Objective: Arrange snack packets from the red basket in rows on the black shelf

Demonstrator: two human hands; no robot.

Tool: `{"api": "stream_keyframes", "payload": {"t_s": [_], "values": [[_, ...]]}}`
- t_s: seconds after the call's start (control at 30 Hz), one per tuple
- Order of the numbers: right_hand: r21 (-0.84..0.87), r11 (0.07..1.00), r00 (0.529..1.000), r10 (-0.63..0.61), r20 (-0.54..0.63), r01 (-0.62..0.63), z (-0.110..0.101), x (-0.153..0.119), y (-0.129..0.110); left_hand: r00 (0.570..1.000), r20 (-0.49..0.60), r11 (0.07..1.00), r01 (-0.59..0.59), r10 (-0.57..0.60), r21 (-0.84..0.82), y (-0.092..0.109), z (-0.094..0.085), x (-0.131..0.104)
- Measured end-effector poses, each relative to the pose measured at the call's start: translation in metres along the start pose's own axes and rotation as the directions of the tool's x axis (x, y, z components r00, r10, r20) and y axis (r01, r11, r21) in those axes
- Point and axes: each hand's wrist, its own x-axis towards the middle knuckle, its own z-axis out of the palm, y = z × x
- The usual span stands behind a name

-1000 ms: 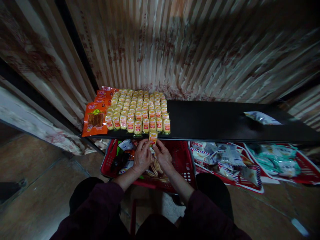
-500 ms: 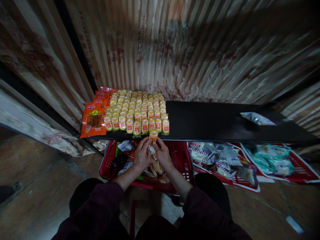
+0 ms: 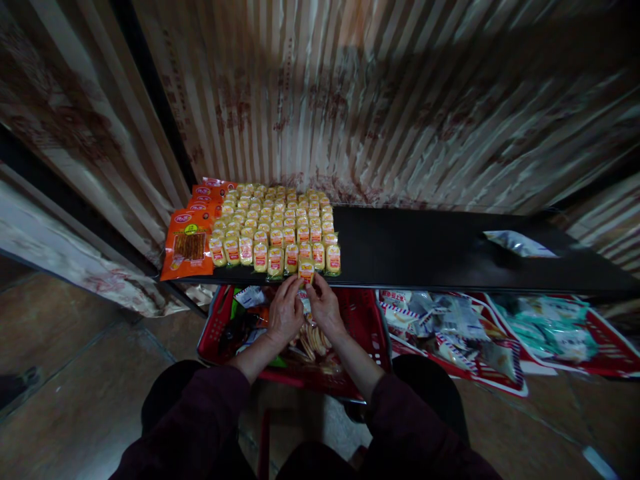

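Note:
Rows of small yellow wrapped snacks (image 3: 275,227) stand close together on the left part of a black shelf (image 3: 400,250). At the front row, one yellow snack pack (image 3: 306,271) is pinched between my two hands. My left hand (image 3: 286,312) grips its left side and my right hand (image 3: 325,308) its right side. Orange snack bags (image 3: 187,245) stand at the shelf's left end, beside the rows. Beneath my hands is a red basket (image 3: 367,320) holding mixed packets.
A white-blue packet (image 3: 520,244) lies on the shelf at the right. Two more red baskets hold white packets (image 3: 457,317) and teal packets (image 3: 560,327) below the shelf. Dark posts and a striped curtain (image 3: 320,100) stand behind. My knees flank the basket.
The view has shifted slightly, so the shelf and baskets sit a little lower. Both hands keep the same pinch on the snack pack at the front row.

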Motion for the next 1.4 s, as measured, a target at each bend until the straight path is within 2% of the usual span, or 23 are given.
{"api": "stream_keyframes", "payload": {"t_s": [0.2,0.57,1.03,1.27,1.4], "values": [[-0.155,0.987,0.998,-0.049,-0.031,0.043,-0.001,0.003,-0.009,1.0,0.006,1.0,-0.004,0.004,0.02,-0.005,0.004,0.003],[-0.299,0.95,0.993,-0.109,-0.054,0.088,0.0,0.008,-0.011,1.0,0.02,0.999,0.011,-0.011,0.031,-0.009,0.006,0.007],[-0.268,0.961,0.997,-0.072,-0.027,0.062,-0.001,0.012,-0.013,1.0,0.027,0.999,0.0,-0.002,0.039,-0.013,0.007,0.008],[-0.19,0.982,0.998,-0.033,-0.055,0.022,-0.002,0.012,-0.016,0.999,0.034,0.997,-0.025,0.023,0.067,-0.011,0.005,0.011],[-0.184,0.982,0.995,-0.066,-0.077,0.051,-0.001,0.013,-0.014,0.999,0.026,0.996,-0.04,0.039,0.078,-0.011,0.005,0.012]]}}
